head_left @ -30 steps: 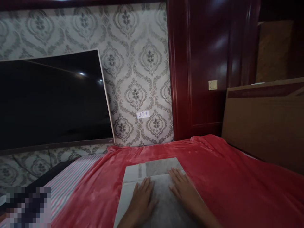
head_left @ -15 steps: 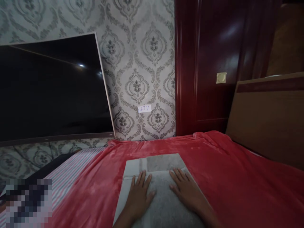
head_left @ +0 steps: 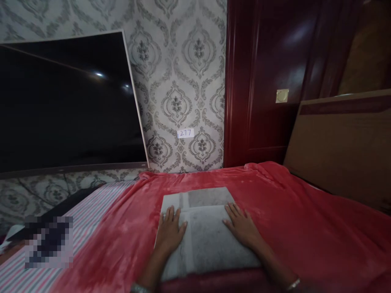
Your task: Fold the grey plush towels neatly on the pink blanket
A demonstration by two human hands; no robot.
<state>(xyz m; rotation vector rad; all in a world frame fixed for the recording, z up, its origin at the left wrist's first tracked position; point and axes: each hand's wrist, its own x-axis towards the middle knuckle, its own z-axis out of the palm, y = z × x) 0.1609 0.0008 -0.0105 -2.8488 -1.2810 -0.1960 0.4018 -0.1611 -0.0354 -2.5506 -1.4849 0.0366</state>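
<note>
A flat, rectangular, grey folded sheet (head_left: 222, 240) lies on the red blanket, with a paler band down its left side and a crease across its far part. Whether it is cloth or paper I cannot tell. My left hand (head_left: 171, 231) rests palm down on the sheet's left edge, fingers spread. On the right edge my right hand (head_left: 243, 228) lies flat too, its fingers stretched toward the far side. Neither hand grips anything.
The red blanket (head_left: 305, 228) covers most of the surface over a striped sheet (head_left: 100, 207). A television (head_left: 73, 106) stands at the left by the patterned wall. At the right a large cardboard box (head_left: 342, 150) leans near the dark red wooden panel (head_left: 269, 61).
My hands have moved farther apart, from the inner part of the grey sheet to its side edges. The sheet's near edge now shows, and the view has tilted slightly down.
</note>
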